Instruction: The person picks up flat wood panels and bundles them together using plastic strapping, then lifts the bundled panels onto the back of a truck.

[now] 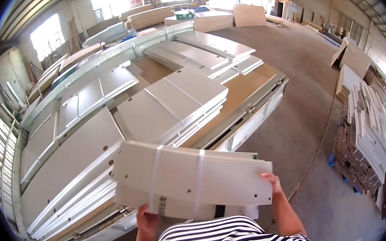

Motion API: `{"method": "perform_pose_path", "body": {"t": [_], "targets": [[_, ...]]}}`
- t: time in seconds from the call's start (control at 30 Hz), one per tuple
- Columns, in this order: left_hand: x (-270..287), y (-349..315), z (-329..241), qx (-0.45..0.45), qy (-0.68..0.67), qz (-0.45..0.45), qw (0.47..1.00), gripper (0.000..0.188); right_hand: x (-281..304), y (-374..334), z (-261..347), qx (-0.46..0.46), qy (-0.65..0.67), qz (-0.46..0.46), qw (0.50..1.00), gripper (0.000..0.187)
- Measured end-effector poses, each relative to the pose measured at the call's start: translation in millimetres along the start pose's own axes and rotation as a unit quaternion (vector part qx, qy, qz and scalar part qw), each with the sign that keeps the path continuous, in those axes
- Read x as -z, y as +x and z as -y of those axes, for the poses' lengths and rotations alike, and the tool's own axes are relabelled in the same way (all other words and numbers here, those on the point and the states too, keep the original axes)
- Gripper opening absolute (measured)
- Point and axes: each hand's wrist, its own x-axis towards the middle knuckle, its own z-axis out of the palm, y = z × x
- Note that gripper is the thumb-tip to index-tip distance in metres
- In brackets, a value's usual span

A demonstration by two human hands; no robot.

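Note:
Across my front I hold a bundle of pale grey-white panels, bound by two clear straps and pierced by several small dark holes. My left hand is closed on its lower edge near the left end. At the right end my right hand grips the upper corner, fingers over the face. The bundle is tilted, its broad face toward me, and its far left end comes up against the stacked panels on the truck bed. Whether it rests on them I cannot tell.
Strapped stacks of white panels lie on the truck bed, whose lowered side runs along its right. A pile of white and brown boards stands on the concrete floor at right. More board stacks are at the back.

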Motion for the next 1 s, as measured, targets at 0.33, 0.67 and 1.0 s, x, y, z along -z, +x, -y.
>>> {"method": "perform_pose_path", "body": {"t": [0.33,0.67,1.0], "targets": [[-97.7,213.0,61.8,0.171,0.100,0.022,0.980,0.027,12.0,79.9,103.6,0.110,-0.009,-0.109,0.988,0.031],[-238.0,285.8,214.1,0.145,0.122,-0.011,0.982,0.031,170.8,232.5,192.1,0.028,0.044,-0.080,0.995,0.033],[-316.9,371.5,377.2,0.176,0.132,-0.023,0.975,0.021,288.0,350.2,346.4,-0.017,0.034,-0.108,0.993,0.046]]}}
